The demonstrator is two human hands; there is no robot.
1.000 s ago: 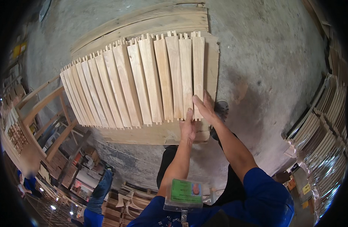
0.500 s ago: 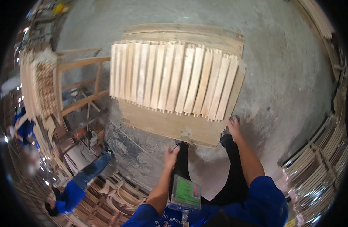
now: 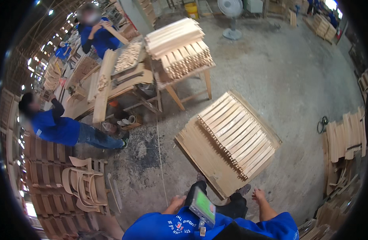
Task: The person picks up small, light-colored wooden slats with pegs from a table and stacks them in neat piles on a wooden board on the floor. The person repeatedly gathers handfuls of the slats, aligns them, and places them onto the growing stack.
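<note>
Two bare hands hang low by the person's legs, and neither one touches the wood. The right hand (image 3: 258,195) is loose, with its fingers a bit bent and apart, and I see nothing in it. The left hand (image 3: 176,203) is by the left leg; I cannot tell how wide its fingers are, but I see nothing in it. The wooden slats (image 3: 240,132) lie side by side in a row on a flat board (image 3: 198,154) on the floor (image 3: 300,100), in front of the person and away from both hands. To handle the slats well, I think it is best to bend close, use both hands, and push softly so the row stays neat and the little pegs at the ends do not get bumped. The board's near corner comes right by the shoes (image 3: 244,190), so a toe could catch there. A wide stretch of floor lies to the right, between the board and a wood pile (image 3: 346,136). Ahead and to the left, a small table (image 3: 188,78) with more slats stands nearer the board, so that side looks tighter for moving.
</note>
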